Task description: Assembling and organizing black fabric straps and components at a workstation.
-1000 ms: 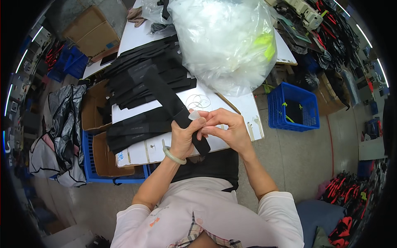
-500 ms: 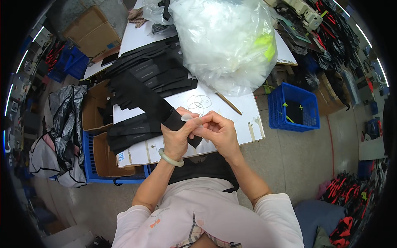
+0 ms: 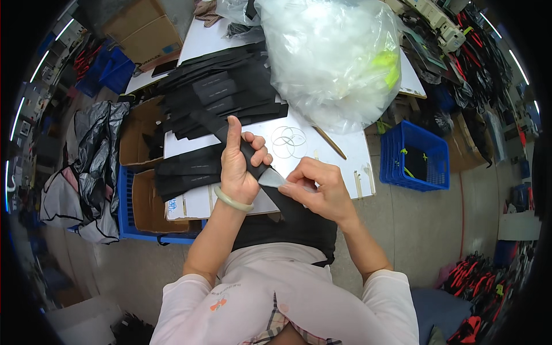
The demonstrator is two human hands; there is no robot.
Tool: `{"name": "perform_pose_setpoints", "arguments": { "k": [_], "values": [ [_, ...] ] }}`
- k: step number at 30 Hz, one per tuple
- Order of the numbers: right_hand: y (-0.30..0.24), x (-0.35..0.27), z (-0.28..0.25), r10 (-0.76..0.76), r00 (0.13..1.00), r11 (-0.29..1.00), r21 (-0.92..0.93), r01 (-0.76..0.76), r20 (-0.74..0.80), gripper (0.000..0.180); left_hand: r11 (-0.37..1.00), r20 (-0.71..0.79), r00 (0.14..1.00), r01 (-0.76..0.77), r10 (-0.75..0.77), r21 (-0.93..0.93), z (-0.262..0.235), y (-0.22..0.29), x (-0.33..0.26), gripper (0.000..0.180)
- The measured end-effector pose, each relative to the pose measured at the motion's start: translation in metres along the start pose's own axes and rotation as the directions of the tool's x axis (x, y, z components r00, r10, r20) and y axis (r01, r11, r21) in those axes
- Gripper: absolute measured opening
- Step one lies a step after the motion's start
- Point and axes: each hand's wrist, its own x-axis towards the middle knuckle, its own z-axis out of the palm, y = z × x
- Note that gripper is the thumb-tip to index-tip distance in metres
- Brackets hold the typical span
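My left hand [image 3: 237,167], with a pale bangle [image 3: 233,201] at its wrist, is wrapped round a black fabric strip [image 3: 290,208], thumb pointing up. The strip runs from the stack side through the fist and hangs down past the table's front edge. Between the fingertips of my right hand [image 3: 319,188] is a small whitish, slightly see-through piece [image 3: 270,177], pinched at its right end. It lies over the strip just below my left fist. Its exact material cannot be made out.
Black fabric strips [image 3: 224,95] lie stacked on the white table [image 3: 359,172]. Behind my hands are thin rings [image 3: 289,142], a brown stick-like tool [image 3: 329,142] and a big clear bag of white fluff [image 3: 333,63]. Blue crates [image 3: 414,155] and cardboard boxes [image 3: 154,204] flank the table.
My hands were close together over the strip's end; now they are apart. The left fist grips the strip with its thumb raised, and the right hand has moved right and down, holding the whitish piece.
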Motion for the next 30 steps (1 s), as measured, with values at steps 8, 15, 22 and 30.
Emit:
{"name": "perform_pose_setpoints", "arguments": {
  "k": [8,15,22,30],
  "values": [
    [0.002,0.002,0.028,-0.195,0.965,0.947,-0.291,0.138,-0.177,0.019,0.989,0.040,0.989,-0.143,0.144,-0.028,0.007,-0.016,-0.009,0.046],
    [-0.010,-0.006,0.007,-0.038,0.994,0.987,-0.161,0.021,-0.103,0.022,0.978,0.113,0.982,-0.131,0.150,-0.163,-0.003,-0.004,0.002,0.045],
    [-0.002,0.009,0.027,-0.072,0.979,0.997,-0.029,0.067,-0.188,0.016,0.984,0.072,0.994,-0.071,0.084,-0.164,0.004,-0.017,-0.002,0.044],
    [0.013,0.008,0.029,-0.283,0.943,0.958,-0.090,0.271,-0.176,0.018,0.950,0.108,0.994,0.053,-0.020,-0.308,0.004,-0.008,-0.002,0.043]
  ]
}}
